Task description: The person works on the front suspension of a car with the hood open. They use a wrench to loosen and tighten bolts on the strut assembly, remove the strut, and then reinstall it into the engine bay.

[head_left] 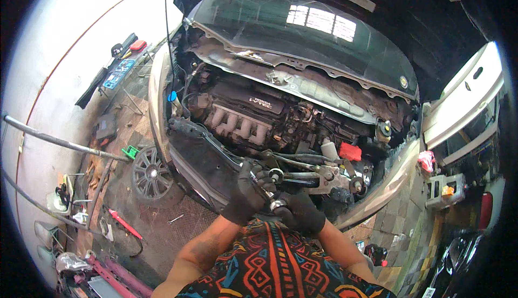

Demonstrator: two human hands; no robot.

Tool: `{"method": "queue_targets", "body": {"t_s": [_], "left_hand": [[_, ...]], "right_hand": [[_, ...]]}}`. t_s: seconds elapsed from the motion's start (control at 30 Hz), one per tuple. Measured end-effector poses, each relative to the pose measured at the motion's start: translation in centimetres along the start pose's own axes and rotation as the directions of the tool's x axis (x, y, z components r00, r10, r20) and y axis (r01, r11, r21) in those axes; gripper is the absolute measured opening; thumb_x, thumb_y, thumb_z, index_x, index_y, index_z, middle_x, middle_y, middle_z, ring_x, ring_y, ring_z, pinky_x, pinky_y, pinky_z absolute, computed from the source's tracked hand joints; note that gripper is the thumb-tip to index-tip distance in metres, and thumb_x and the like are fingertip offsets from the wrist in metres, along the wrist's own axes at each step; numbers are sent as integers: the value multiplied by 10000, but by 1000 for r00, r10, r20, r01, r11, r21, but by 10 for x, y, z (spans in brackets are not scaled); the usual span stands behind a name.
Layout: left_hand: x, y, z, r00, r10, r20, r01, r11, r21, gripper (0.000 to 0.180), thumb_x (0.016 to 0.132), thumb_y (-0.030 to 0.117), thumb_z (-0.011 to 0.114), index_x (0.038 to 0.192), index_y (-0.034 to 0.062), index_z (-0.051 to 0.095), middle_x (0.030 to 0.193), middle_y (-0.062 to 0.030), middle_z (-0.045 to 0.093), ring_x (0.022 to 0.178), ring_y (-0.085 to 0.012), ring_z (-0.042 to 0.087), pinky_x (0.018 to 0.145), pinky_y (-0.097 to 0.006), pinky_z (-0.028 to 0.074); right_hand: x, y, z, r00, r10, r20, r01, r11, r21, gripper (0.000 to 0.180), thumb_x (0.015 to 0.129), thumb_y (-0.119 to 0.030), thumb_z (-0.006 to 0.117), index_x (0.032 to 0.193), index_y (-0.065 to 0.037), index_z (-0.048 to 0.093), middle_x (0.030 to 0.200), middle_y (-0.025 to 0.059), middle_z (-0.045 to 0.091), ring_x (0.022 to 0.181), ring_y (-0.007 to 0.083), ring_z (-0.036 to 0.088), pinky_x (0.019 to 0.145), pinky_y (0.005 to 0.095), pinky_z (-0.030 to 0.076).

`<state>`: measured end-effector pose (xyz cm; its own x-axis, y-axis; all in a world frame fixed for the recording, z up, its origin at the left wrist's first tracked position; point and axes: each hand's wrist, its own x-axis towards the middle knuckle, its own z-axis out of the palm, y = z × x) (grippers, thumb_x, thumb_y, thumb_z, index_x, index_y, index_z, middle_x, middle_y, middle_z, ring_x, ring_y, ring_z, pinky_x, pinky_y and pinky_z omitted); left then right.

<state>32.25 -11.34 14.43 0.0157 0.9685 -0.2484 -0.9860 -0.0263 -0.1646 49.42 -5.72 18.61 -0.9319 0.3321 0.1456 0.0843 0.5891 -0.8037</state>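
Both my hands wear dark gloves and meet low in front of the open engine bay. My left hand [247, 194] is closed around a short shiny metal piece with a round end [278, 205]; its exact kind is unclear. The fingers of my right hand [303, 211] close on the round end from the other side. Just beyond them, a dirty metal arm-like car part [328, 182] lies across the front of the bay. A round bushing-like end [276, 176] shows close to my left fingers.
The engine [243, 117] fills the bay, with a red cover [350, 152] at right. A loose wheel [153, 174], a wrench [176, 218] and a red-pink tool [125, 224] lie on the floor at left. At right stands a grey crate [447, 191].
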Motion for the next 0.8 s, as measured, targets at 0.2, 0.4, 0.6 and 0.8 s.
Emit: {"method": "queue_targets", "body": {"t_s": [0.2,0.4,0.6,0.8], "left_hand": [[-19,-10,36,962,91,-259,-23,967,255,286,980,392,435,936,125,527,658,31,484,565,-105,472,501,-255,432],[-3,7,-10,971,-178,-160,225,907,356,152,980,284,456,958,139,495,649,57,473,508,-63,450,451,-205,397],[-12,0,-2,991,-128,36,121,980,157,226,983,329,450,847,154,497,597,68,441,432,-65,367,403,-216,316],[-4,-9,16,860,-188,475,183,981,56,377,999,405,366,740,162,491,512,31,431,378,-76,387,336,-256,326]], "right_hand": [[7,8,15,993,-96,-71,80,976,-202,433,860,-327,541,1201,-62,567,731,156,615,616,369,598,562,434,442],[10,-15,17,994,71,89,-25,897,-442,396,810,-360,599,1074,-65,616,644,147,589,577,346,599,517,448,440],[4,6,26,997,-74,32,80,906,-415,307,707,-390,705,855,-122,670,607,98,602,524,323,594,472,412,444],[8,3,18,971,-220,-96,195,956,-220,317,747,-338,652,961,-105,664,687,88,639,581,301,620,534,384,471]]}}
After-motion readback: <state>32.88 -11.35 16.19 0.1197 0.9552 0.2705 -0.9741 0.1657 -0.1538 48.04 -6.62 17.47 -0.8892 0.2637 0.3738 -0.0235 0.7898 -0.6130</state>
